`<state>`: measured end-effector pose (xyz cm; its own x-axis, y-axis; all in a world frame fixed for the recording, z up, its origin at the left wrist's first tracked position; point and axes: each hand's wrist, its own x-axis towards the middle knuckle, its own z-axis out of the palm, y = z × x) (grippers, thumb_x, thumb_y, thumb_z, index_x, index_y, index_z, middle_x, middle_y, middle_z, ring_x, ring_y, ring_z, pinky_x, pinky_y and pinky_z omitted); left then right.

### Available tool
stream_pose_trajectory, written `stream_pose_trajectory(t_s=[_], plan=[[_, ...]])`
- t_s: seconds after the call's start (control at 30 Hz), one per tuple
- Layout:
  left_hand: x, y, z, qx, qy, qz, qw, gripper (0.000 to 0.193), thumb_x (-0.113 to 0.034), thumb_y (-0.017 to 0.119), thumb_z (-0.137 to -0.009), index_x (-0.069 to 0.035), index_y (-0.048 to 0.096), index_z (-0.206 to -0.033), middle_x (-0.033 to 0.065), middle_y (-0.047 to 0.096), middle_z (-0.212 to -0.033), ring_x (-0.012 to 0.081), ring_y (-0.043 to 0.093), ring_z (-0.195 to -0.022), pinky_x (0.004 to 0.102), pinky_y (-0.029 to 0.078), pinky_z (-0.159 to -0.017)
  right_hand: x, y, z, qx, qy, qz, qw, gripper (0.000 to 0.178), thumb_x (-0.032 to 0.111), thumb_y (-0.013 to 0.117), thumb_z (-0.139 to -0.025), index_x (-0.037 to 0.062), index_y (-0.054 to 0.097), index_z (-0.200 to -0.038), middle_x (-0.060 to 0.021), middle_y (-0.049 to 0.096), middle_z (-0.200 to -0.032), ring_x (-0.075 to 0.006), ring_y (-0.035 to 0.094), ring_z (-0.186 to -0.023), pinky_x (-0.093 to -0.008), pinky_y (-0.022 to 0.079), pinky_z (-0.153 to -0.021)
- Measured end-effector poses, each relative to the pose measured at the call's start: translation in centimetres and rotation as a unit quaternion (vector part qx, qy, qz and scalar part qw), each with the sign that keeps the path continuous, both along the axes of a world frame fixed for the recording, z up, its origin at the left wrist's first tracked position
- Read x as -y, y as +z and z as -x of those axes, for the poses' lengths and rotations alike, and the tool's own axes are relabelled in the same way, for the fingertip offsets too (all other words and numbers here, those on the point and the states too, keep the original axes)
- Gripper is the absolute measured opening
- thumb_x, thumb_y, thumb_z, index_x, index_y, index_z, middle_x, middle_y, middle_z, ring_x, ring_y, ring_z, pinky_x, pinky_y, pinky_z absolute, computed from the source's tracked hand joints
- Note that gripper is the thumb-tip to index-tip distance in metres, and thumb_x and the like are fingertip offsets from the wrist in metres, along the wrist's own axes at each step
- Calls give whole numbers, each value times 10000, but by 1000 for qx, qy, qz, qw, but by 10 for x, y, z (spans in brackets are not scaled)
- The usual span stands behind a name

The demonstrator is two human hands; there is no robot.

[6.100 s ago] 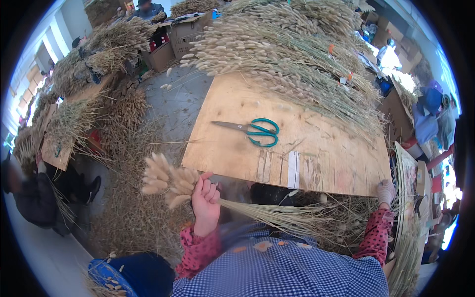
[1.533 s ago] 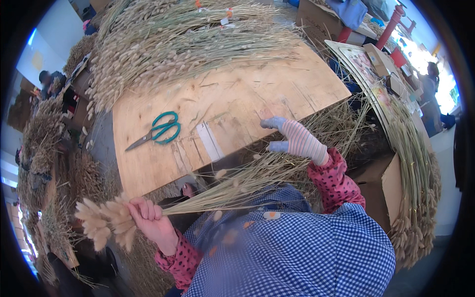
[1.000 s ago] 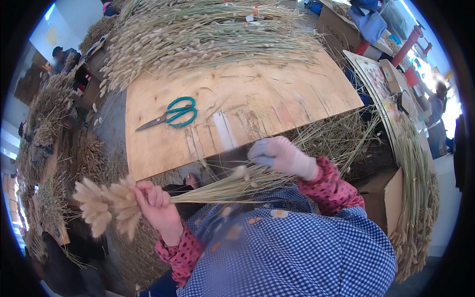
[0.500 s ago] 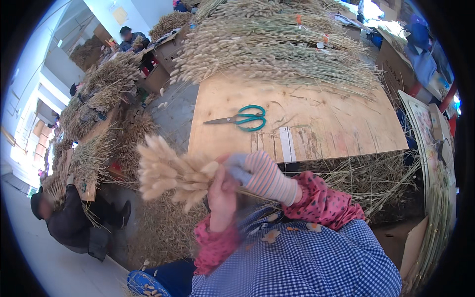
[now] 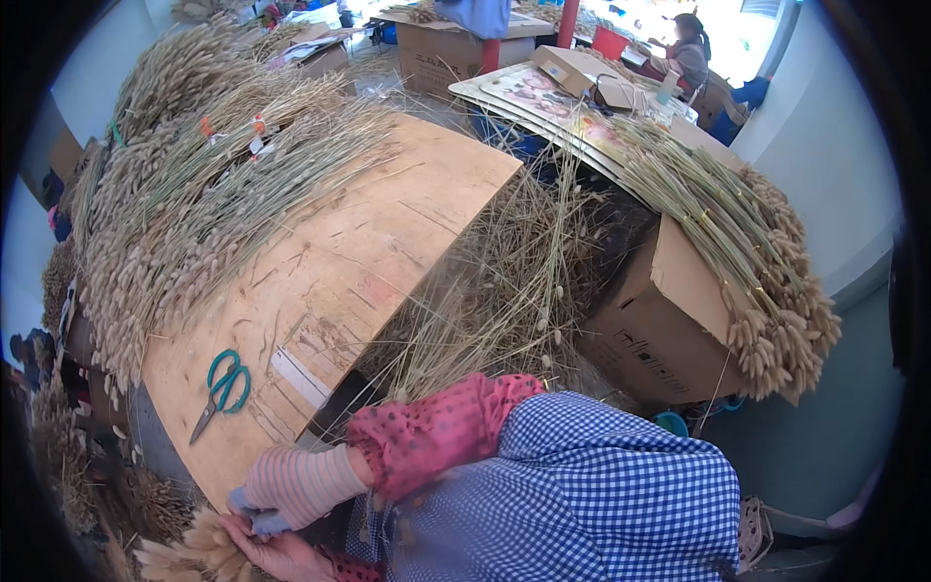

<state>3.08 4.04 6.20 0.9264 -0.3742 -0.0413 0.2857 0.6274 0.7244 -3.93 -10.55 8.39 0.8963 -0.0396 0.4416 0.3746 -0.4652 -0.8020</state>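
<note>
At the lower left, a bunch of fluffy pale bunny-tail grass (image 5: 199, 551) is held by my bare left hand (image 5: 276, 555), its fingers wrapped round it just below the heads. My right hand (image 5: 296, 488), in a striped knit glove with bluish fingertips, is closed against the same bunch, right beside the left. The stems are mostly hidden behind my hands and sleeves. Beyond the hands, scissors (image 5: 223, 390) with green handles lie on the wooden board (image 5: 388, 218), near a white paper strip (image 5: 301, 376).
A big heap of bunny-tail grass (image 5: 184, 223) covers the board's far left. Loose stems (image 5: 514, 272) hang beyond its right edge. On the right, tied bundles (image 5: 727, 242) lie over a cardboard box (image 5: 659, 325). Another person (image 5: 690, 53) sits at the far right.
My view has swung to the right, so board, scissors and hands appear farther left. The box and tied bundles have come fully into sight. Both hands stay together on the bunch.
</note>
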Motion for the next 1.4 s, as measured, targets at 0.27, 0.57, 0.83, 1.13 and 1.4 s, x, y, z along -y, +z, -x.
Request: stream_pose_trajectory(t_s=[0.27,0.57,0.83,1.13,1.4], plan=[[-1,14,11,107,-28,79,991,179,-240,436,-987,-99,529,-929,-12,342,-711,74,308,-557,186,268,-467,94,-62,78,-311,37,-100,944,462,486,619,-792,26,626,-835,-194,604,-712,-370,618,-698,-423,493,-620],[-27,2,-24,69,-113,132,982,230,-274,396,-996,-134,535,-877,-11,319,-647,90,299,-537,221,296,-472,259,-121,233,-358,-311,222,852,449,486,600,-821,49,653,-908,-163,638,-724,-305,633,-674,-391,507,-651],[-24,-3,-40,261,161,-89,948,295,-328,390,-997,-146,420,-767,-13,385,-691,130,455,-722,265,428,-695,354,-117,340,-161,-519,-16,839,333,191,652,-823,19,636,-1108,-95,682,-957,-199,635,-817,-321,521,-768],[-34,7,-46,64,-115,204,970,379,-366,387,-1003,-124,399,-712,-7,363,-650,112,361,-522,232,342,-461,341,-103,396,-302,-649,254,650,169,97,597,-805,126,666,-956,-98,661,-800,-267,625,-691,-343,510,-696],[-57,-19,-61,40,-145,275,950,327,-373,379,-987,-102,526,-878,42,379,-661,181,386,-569,328,384,-548,333,-154,393,-530,-402,489,564,388,145,590,-775,179,580,-1161,-104,384,-1399,-334,356,-1292,-519,302,-1048]])
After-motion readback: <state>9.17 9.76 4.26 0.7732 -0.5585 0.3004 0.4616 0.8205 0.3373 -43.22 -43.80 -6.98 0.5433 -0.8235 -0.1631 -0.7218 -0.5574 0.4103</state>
